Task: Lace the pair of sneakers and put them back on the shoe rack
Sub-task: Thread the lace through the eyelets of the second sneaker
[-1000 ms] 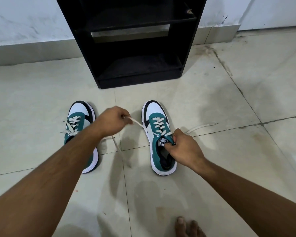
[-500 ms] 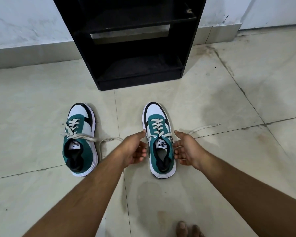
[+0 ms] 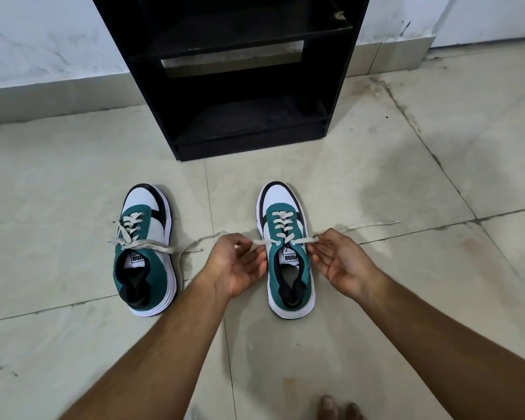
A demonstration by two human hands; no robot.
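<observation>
Two green, white and black sneakers stand on the tiled floor, toes toward the rack. The left sneaker (image 3: 144,253) is laced, its lace ends lying loose across it and onto the floor. The right sneaker (image 3: 287,250) sits between my hands. My left hand (image 3: 240,263), palm up, pinches the left end of its white lace (image 3: 259,241) beside the top eyelet. My right hand (image 3: 340,262), palm up, pinches the right lace end (image 3: 367,227), whose tail trails off to the right. The black shoe rack (image 3: 240,77) stands behind the sneakers with bare shelves.
The rack stands against a white wall with a pale skirting (image 3: 43,98). Beige floor tiles (image 3: 437,177) with dark grout lines spread all around. My bare toes (image 3: 337,407) show at the bottom edge.
A second ago my left hand pulled the lace up and left while my right held the tongue. Both hands have since come down beside the right sneaker and each now pinches a lace end.
</observation>
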